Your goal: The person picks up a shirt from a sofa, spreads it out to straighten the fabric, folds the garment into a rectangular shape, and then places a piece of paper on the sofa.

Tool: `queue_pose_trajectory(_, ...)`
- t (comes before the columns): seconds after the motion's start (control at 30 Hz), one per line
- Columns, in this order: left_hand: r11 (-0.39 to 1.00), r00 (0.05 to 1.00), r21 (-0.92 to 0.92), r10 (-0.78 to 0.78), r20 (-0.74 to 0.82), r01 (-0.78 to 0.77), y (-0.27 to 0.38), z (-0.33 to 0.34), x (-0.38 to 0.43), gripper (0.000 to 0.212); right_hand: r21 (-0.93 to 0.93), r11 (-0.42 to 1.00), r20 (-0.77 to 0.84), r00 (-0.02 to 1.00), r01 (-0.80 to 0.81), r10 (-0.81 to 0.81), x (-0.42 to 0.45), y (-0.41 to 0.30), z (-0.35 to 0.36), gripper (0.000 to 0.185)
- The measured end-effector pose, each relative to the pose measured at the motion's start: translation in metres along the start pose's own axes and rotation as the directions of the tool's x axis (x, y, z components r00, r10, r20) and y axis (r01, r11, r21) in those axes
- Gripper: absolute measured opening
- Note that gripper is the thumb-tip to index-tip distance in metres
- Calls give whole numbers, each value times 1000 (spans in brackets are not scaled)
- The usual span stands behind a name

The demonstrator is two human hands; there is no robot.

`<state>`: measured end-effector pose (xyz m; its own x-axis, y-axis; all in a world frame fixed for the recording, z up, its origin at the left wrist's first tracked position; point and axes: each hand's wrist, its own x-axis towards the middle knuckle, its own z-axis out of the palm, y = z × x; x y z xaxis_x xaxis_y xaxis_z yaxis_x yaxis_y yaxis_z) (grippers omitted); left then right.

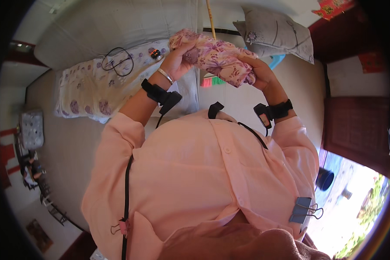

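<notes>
Between my hands is a bundle of folded floral cloth [217,60], pink and cream with purple flowers, held up in front of me. My left hand [182,60] grips its left end, thumb on top and the other fingers partly hidden. At the right end my right hand [260,70] clasps the cloth, its thumb lying over the upper edge. Each wrist wears a black strapped device, and a bracelet [165,75] circles the left one.
A sofa with a floral cover [91,87] stands at left, bearing a looped black cable [117,61] and a small orange-black object [155,54]. Beyond the cloth are a broom [213,81] with pink and green bristles and grey cushions [276,32]. An open doorway [347,195] lies right.
</notes>
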<state>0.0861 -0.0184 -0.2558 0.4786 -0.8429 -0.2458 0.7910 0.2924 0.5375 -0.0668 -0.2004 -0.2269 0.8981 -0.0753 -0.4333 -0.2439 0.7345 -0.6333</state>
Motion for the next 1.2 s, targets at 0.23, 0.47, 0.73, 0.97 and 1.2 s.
queue_pose_trajectory(0.23,974,964,-14,223,-145,-228,-10,-19,-22,22,-101,978,233,952,-180,199,41,-6,1,29)
queue_pose_trajectory(0.47,965,928,-55,230,-293,-256,-4,-53,-59,22,-180,909,267,871,-376,413,105,23,12,29)
queue_pose_trajectory(0.73,934,888,-158,238,-394,-321,-10,-122,-89,23,-291,781,231,751,-553,618,159,77,23,24)
queue_pose_trajectory(0.97,889,818,-248,204,-537,-385,-21,-164,-97,27,-363,671,177,659,-646,731,206,111,28,25)
queue_pose_trajectory(1.2,870,734,-250,168,-658,-424,9,-164,-62,24,-368,612,223,572,-700,789,267,101,33,28)
